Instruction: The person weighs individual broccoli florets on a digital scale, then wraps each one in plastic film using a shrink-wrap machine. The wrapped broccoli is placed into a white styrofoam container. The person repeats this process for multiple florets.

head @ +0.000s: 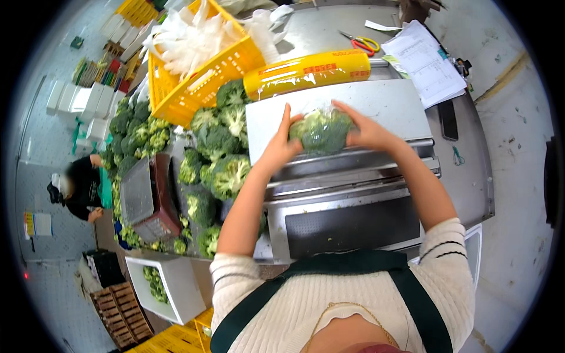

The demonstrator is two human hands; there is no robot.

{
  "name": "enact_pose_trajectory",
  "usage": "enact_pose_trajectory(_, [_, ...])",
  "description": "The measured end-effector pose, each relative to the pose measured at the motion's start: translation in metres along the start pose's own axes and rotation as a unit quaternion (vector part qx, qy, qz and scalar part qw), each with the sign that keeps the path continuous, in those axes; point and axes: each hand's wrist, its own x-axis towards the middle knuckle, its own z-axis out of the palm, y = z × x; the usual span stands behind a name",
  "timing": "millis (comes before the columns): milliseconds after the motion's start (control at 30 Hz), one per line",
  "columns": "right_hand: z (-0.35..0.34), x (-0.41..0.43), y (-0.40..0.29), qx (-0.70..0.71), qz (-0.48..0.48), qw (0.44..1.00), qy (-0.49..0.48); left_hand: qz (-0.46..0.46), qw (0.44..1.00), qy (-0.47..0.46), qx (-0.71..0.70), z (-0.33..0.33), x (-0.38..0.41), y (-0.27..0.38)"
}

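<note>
Both of my hands hold one broccoli head (324, 132) covered in clear plastic film. My left hand (282, 143) grips its left side, and my right hand (368, 130) grips its right side; the fingers are a little blurred. The broccoli is over the front part of a white board (379, 106) on a film wrapping machine (344, 194). Behind the board lies a yellow printed roll of wrapping film (309, 73). Toward me is the machine's dark flat plate (353, 231), with small green crumbs on it.
Loose broccoli heads (229, 172) are piled left of the machine beside a weighing scale (150, 198). A yellow crate (207, 79) of white gloves stands behind them. Scissors (364, 44), papers (423, 66) and a phone (448, 120) lie at the back and right. A co-worker (84, 187) is at far left.
</note>
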Motion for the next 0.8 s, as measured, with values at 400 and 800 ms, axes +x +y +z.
enact_pose_trajectory(400, [0.023, -0.086, -0.108, -0.269, -0.193, 0.935, 0.126, 0.272, 0.934, 0.077, 0.221, 0.0, -0.078, 0.097])
enact_pose_trajectory(800, [0.1, -0.162, -0.027, 0.187, 0.232, 0.953, 0.057, -0.302, 0.914, -0.066, -0.261, 0.054, -0.166, 0.012])
